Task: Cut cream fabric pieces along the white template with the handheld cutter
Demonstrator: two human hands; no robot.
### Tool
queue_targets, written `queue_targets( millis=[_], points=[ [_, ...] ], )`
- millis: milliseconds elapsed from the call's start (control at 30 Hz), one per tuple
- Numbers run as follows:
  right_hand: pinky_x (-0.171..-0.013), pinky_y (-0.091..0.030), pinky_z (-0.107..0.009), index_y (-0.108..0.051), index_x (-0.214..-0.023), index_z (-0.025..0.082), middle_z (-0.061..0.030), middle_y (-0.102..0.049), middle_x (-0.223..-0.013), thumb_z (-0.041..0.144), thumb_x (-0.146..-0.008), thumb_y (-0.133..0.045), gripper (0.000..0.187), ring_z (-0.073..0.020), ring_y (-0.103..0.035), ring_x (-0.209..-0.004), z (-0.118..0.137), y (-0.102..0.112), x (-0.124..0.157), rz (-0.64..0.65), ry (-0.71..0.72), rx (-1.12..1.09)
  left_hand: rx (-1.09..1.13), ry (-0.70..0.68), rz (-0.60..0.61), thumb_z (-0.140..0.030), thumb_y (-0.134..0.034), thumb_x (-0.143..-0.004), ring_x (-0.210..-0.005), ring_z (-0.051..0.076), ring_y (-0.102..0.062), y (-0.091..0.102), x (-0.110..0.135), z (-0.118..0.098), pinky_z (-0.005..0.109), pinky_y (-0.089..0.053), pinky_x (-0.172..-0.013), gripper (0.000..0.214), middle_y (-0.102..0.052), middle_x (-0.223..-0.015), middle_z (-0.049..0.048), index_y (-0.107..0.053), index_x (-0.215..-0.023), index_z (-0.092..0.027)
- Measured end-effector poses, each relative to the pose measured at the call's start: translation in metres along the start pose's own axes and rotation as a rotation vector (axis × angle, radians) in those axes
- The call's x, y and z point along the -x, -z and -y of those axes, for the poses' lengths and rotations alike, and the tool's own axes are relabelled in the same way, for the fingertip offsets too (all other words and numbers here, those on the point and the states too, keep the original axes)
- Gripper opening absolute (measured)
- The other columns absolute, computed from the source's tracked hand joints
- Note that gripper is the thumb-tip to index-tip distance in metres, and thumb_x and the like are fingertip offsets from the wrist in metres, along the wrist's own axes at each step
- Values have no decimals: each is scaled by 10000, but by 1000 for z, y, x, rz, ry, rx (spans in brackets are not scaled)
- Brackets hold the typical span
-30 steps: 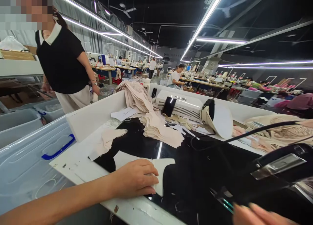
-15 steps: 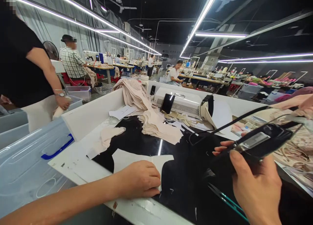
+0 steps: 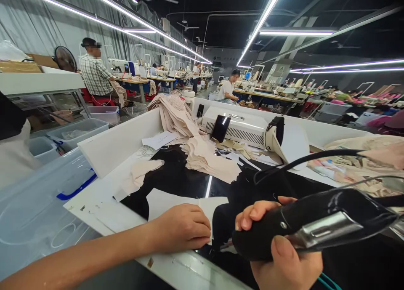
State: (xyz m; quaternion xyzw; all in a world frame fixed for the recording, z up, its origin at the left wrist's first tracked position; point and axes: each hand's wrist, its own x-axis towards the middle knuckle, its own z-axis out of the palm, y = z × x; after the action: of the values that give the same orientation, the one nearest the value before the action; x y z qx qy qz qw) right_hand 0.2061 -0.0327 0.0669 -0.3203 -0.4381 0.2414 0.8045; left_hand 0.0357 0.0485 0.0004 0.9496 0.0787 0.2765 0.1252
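My left hand (image 3: 186, 227), its fingers curled and pressed together, lies on a pale cut fabric piece (image 3: 158, 201) near the front edge of the black tabletop (image 3: 170, 167). The fabric's right edge passes under my fingertips. In my right hand (image 3: 287, 256) is a black corded hand tool (image 3: 268, 233) with a silver metal part, gripped with fingers behind and thumb in front. It is held above the table, its far end pointing right. Below that hand, a teal thin tool (image 3: 330, 282) shows only in part.
A stack of pale cut fabric (image 3: 211, 161) lies behind my left hand, beside paper (image 3: 159, 140) and a leaning phone (image 3: 220, 128). A white slotted machine (image 3: 240, 128) stands farther back. Left is a clear plastic bin (image 3: 34, 210). Black cable (image 3: 303, 158) arcs on the right. Co-workers sit beyond.
My right hand has brought the black tool leftward, lower and closer. The left hand stays on the fabric. A nearby person at the left has mostly left the view.
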Motion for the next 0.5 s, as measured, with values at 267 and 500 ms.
queue_targets(
  millis=[267, 500],
  points=[
    [-488, -568, -320, -613, -1110, 242, 35, -668, -718, 374, -808, -815, 386, -153, -610, -554, -9, -11, -2, -36, 20, 43, -35, -17, 4, -224, -686, -1006, -889, 172, -672, -6, 0, 3, 291, -518, -900, 107, -768, -995, 2, -720, -913, -183],
    [-490, -573, -329, -591, -1106, 249, 40, -656, -709, 414, -788, -832, 431, -154, -596, -553, -7, -10, 0, -48, -27, 68, -48, -16, 17, -229, -652, -1032, -911, 175, -678, -4, -2, 0, 278, -526, -928, 126, -774, -1023, 12, -730, -948, -177]
  ],
)
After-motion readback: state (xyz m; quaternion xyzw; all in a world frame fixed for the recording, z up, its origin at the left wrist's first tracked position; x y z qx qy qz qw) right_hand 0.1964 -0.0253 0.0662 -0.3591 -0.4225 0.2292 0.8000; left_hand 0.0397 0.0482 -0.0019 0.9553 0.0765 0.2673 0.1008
